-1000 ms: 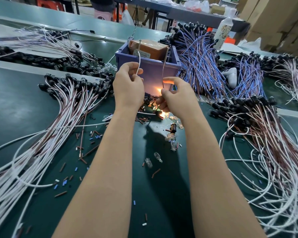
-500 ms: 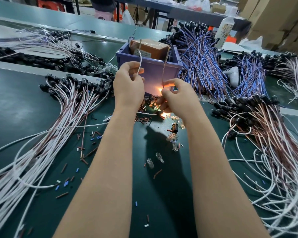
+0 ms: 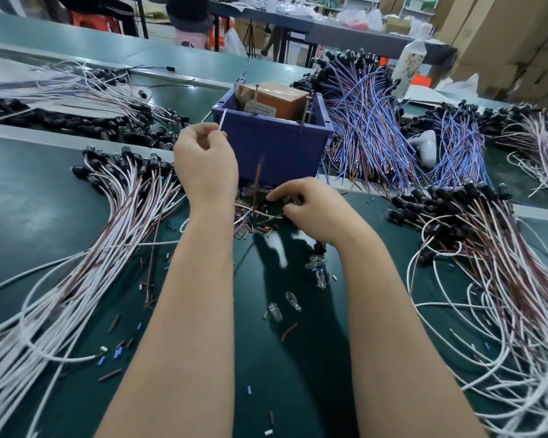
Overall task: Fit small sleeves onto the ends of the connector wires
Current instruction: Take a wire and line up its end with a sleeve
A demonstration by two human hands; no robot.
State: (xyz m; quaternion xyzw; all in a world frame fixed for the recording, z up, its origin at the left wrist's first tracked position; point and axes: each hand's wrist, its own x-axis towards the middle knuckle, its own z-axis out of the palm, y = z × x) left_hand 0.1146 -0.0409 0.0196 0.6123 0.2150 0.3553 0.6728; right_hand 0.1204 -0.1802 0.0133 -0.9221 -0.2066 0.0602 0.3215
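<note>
In the middle, the left hand (image 3: 206, 165) pinched a white wire (image 3: 222, 121). The right hand (image 3: 317, 207) touched the sleeve pile (image 3: 264, 229); I cannot tell its grip.

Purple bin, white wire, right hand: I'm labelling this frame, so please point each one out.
purple bin (image 3: 282, 147): head view, on its bare front wall.
white wire (image 3: 222, 120): head view, midway along its upright free end.
right hand (image 3: 317, 210): head view, on the back of the hand.
</note>
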